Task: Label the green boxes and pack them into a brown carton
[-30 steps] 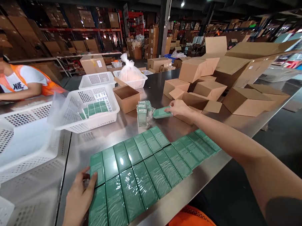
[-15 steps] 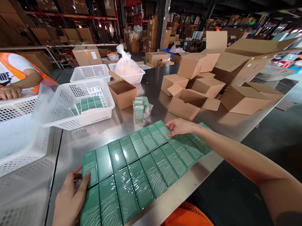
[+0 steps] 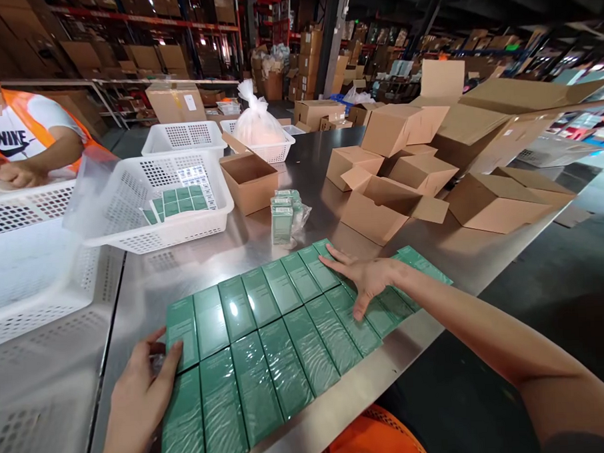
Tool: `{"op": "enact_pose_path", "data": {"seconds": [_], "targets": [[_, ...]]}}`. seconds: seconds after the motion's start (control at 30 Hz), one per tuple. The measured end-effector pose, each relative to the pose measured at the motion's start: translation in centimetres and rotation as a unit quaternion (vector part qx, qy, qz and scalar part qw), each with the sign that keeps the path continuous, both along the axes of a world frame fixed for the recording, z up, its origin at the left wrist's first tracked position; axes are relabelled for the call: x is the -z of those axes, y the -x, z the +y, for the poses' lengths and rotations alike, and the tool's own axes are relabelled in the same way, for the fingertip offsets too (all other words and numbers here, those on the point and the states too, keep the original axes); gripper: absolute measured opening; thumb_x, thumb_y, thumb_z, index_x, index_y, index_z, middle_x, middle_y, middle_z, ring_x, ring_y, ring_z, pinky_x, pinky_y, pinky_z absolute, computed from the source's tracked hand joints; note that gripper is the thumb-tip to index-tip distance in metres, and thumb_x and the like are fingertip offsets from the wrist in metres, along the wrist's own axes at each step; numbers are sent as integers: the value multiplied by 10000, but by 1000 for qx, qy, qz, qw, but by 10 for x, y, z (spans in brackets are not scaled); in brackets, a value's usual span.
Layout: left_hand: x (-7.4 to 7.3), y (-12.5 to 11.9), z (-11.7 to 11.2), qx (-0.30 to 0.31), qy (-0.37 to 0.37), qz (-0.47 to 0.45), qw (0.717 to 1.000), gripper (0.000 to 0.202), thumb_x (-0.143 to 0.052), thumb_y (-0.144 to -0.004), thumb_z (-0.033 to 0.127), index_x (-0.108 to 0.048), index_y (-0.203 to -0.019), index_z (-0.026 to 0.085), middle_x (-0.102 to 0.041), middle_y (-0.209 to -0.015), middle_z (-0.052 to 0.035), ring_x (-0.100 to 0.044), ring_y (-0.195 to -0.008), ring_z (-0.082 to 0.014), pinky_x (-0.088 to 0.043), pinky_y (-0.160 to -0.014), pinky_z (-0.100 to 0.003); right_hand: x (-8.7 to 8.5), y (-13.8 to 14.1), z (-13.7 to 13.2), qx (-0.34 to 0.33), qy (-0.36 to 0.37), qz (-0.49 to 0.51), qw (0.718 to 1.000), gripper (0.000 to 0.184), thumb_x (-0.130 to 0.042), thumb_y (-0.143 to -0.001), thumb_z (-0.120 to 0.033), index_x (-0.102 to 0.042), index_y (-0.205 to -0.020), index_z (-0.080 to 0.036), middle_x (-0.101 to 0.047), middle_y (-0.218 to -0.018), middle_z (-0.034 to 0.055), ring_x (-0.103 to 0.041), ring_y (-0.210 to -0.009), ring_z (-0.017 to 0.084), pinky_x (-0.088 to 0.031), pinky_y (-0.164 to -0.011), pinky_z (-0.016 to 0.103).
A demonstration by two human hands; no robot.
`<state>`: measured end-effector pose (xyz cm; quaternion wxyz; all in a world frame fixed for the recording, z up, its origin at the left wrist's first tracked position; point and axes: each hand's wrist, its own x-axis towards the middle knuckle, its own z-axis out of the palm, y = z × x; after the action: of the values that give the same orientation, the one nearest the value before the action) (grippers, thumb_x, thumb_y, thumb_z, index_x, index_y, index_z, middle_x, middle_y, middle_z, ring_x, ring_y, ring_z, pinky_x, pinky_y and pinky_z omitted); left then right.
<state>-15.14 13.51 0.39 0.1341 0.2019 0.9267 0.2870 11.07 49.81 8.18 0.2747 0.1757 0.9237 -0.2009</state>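
Two rows of green boxes (image 3: 247, 349) lie side by side on the metal table, the near row under wrinkled clear film. At their left end my left hand (image 3: 139, 387) is curled round the corner of a green box (image 3: 182, 328), its thumb on the edge. My right hand (image 3: 364, 274) lies spread over the right part of the rows, fingertips on a far-row box and thumb on the near row. Behind my right wrist, one green box (image 3: 424, 264) lies askew, partly hidden by my arm. A few small green boxes in clear wrap (image 3: 283, 217) stand beyond the rows.
White baskets (image 3: 177, 240) stand at the left, one with green boxes and label sheets in it. An open brown carton (image 3: 250, 179) stands beside it. Several open cartons (image 3: 376, 213) crowd the right side. A co-worker in an orange vest (image 3: 32, 131) is at far left.
My right hand has spread its fingers, and its thumb has come down onto the near row. The askew green box at the right end shows further out. My left hand stays in place.
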Motion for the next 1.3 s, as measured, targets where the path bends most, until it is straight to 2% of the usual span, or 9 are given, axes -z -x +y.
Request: {"op": "enact_pose_path", "data": {"seconds": [0.13, 0.3, 0.47, 0.67, 0.8, 0.93, 1.07, 1.2, 1.3], "targets": [[-1, -1, 0, -4, 0, -8, 1000, 558, -429, -808, 659, -526, -1185, 259, -671, -1053, -65, -647, -914, -295, -473, -787, -381, 2, -22, -14, -42, -46, 33, 998, 1597, -865, -374, -710, 97, -1552, -226, 228, -1591, 143, 260, -1398, 464, 122, -1104, 675], [-2, -1, 1, -7, 18, -6, 1000, 577, -434, -781, 654, -518, -1186, 253, -659, -1064, -59, -642, -895, -287, -463, -798, -377, 12, -49, -22, -81, -15, 37, 996, 1499, -830, -450, -731, 25, -1568, -216, 155, -1611, 135, 181, -1430, 472, 78, -1125, 677], [0, 1, 1, -15, 38, -8, 999, 610, -427, -769, 663, -504, -1217, 256, -646, -1102, -56, -645, -820, -267, -458, -784, -387, 22, -55, -21, -69, -17, 112, 991, 1399, -847, -482, -684, -109, -1577, -219, 33, -1630, 136, 46, -1449, 492, -16, -1156, 663], [-1, 0, 2, -15, 17, -12, 1000, 552, -443, -784, 640, -512, -1176, 257, -652, -1086, -55, -642, -907, -279, -450, -800, -369, 19, -56, -22, -77, -25, 89, 993, 1456, -864, -436, -681, -84, -1577, -225, 46, -1627, 145, 94, -1432, 514, 11, -1125, 707], [1, 0, 1, -7, -13, -17, 1000, 543, -458, -802, 629, -511, -1194, 257, -657, -1032, -45, -646, -877, -268, -449, -793, -365, -10, -19, -12, -87, -68, 174, 978, 1268, -791, -609, -682, -88, -1578, -263, 2, -1636, 134, 29, -1459, 475, -99, -1131, 692], [6, 1, -1, 1, -58, -9, 998, 554, -487, -790, 641, -541, -1164, 236, -655, -962, -40, -646, -826, -252, -461, -771, -355, -42, 64, -1, -81, -205, 346, 912, 780, -640, -895, -408, -246, -1545, -234, -221, -1605, 127, -263, -1447, 321, -308, -1133, 498], [7, 1, -1, 7, -112, -9, 994, 560, -512, -784, 641, -577, -1142, 216, -659, -926, -34, -638, -801, -242, -475, -776, -356, -44, 133, 0, -83, -304, 300, 900, 661, -691, -844, -266, -420, -1428, -113, -249, -1580, 196, -254, -1425, 383, -301, -1106, 516], [-3, 3, -7, -48, -151, 18, 987, 521, -511, -802, 599, -615, -1132, 210, -666, -1022, -49, -635, -827, -235, -487, -813, -363, -29, 137, -13, -58, -296, 306, 903, 391, -649, -822, -124, -573, -1204, -101, -586, -1276, 199, -478, -1246, 347, -382, -1023, 439], [-21, 6, -17, -129, -167, 63, 975, 463, -521, -800, 546, -634, -1090, 204, -668, -1079, -57, -639, -805, -227, -490, -855, -387, -28, 103, -23, -6, -269, 354, 896, 402, -586, -871, -144, -531, -1270, -137, -628, -1132, 142, -586, -1047, 277, -472, -883, 366]]}}
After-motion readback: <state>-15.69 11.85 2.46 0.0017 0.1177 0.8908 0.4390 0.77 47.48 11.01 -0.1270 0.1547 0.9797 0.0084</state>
